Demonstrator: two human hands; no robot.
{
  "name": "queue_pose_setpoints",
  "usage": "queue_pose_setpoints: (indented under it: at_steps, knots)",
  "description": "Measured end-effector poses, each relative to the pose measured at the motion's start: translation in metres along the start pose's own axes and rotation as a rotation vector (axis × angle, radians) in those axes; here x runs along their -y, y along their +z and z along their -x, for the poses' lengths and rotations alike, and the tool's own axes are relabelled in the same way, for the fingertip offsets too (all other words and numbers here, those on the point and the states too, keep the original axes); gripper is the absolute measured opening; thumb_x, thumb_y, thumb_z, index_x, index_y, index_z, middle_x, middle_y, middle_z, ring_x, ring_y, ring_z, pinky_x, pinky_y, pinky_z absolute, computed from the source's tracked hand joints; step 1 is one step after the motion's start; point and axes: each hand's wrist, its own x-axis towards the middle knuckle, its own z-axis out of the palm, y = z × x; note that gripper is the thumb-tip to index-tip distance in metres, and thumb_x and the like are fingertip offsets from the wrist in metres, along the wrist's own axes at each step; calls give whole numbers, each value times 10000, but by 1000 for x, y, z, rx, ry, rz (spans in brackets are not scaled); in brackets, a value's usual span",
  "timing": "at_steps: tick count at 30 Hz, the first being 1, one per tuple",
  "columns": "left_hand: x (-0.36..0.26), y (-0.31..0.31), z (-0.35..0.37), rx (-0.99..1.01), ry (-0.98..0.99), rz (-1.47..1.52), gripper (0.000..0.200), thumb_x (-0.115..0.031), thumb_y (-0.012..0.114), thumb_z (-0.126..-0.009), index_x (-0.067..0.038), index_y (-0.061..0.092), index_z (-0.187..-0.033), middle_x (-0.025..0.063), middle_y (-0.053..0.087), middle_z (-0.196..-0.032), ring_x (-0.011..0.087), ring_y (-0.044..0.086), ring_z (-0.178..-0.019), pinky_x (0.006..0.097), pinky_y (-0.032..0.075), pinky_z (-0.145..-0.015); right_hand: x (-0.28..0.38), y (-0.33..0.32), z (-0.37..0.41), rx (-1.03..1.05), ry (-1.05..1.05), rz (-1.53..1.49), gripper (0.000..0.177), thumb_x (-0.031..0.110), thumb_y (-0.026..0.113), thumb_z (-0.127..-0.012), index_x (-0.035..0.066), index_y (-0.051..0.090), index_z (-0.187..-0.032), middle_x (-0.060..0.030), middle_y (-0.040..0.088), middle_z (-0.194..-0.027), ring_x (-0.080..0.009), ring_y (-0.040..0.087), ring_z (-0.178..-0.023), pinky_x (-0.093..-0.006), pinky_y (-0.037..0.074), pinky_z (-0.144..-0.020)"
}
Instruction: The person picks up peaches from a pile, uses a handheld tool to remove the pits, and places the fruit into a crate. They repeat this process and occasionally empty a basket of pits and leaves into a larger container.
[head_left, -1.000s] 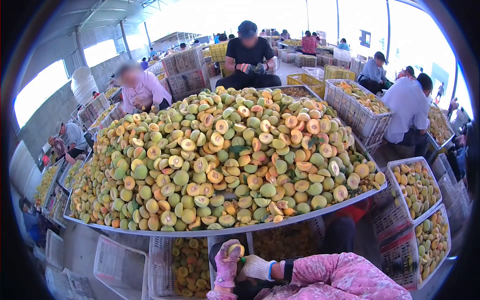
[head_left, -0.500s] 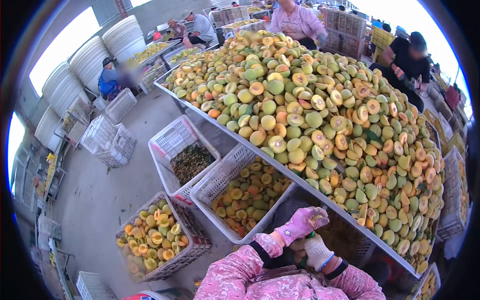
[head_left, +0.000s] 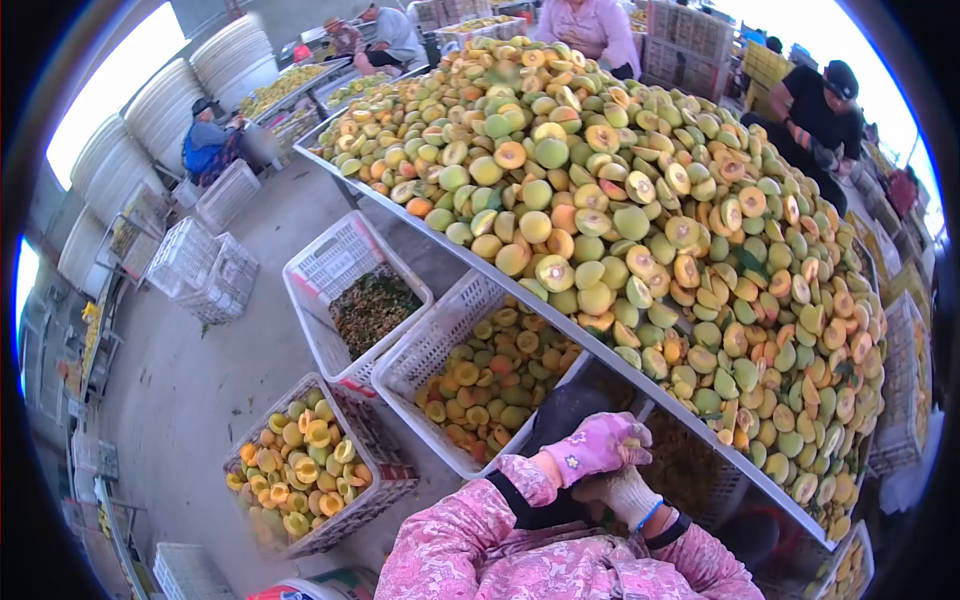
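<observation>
My left hand (head_left: pixel 598 446), in a pink flowered glove, is closed with its fingers curled. My right hand (head_left: pixel 622 496), in a white knit glove with a blue cuff edge, is closed just under it, the two hands touching. What either hand holds is hidden between the gloves. Both are in front of my body, below the metal edge of a table (head_left: pixel 560 322) heaped with apricots (head_left: pixel 640 220), many cut in half with some stones showing. Left of my hands stands a white crate (head_left: pixel 420 375) partly filled with apricot halves.
Another white crate (head_left: pixel 312 285) contains dark scraps and leaves. A crate (head_left: pixel 375 478) full of apricot halves sits on the floor (head_left: pixel 205 385) at left. Stacked crates (head_left: pixel 205 275) and tall white tubs (head_left: pixel 175 110) stand farther back. Several people work around other tables; one person (head_left: pixel 815 125) in black sits at right.
My hands have drawn together; the fruit piece seen in my left fingers and the green item between my gloves no longer show. The view has shifted slightly.
</observation>
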Motion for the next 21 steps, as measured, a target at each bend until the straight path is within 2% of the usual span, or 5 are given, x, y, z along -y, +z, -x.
queue_pose_setpoints:
  at_steps: [4,7,11,15,21]
  knots:
    - [-3,7,1,-271,82,99,275,-232,807,-775,-91,706,-988,106,682,-942,281,664,-905,363,537,-793,-21,-8,1,-277,-269,383,390,308,787,-658,55,657,-924,-141,663,-731,-281,669,-720,-386,519,-653]
    - [-12,4,-1,-326,33,232,232,-93,781,-806,-59,700,-1021,68,679,-977,186,647,-915,314,522,-803,22,-19,34,-371,-98,433,504,398,773,-648,57,649,-997,-211,676,-902,-399,652,-906,-458,534,-780]
    - [-21,9,-13,-327,50,416,175,-68,749,-846,-21,699,-1007,57,671,-980,135,630,-880,268,522,-780,28,-23,39,-523,-115,637,474,337,737,-676,58,612,-1038,-185,691,-924,-403,665,-874,-489,543,-736]
    - [-19,4,-13,-179,-113,640,476,-473,652,-907,-18,688,-1044,66,680,-1034,161,625,-954,301,493,-849,49,-45,61,-261,47,580,559,357,758,-685,56,612,-1133,-216,681,-986,-393,662,-941,-449,544,-796]
    - [-24,8,-18,-134,-15,796,620,-588,638,-861,-1,674,-1058,105,681,-1044,198,637,-963,324,507,-842,43,-34,65,-365,-14,452,636,350,787,-675,15,576,-1172,-201,681,-897,-351,677,-833,-413,543,-708]
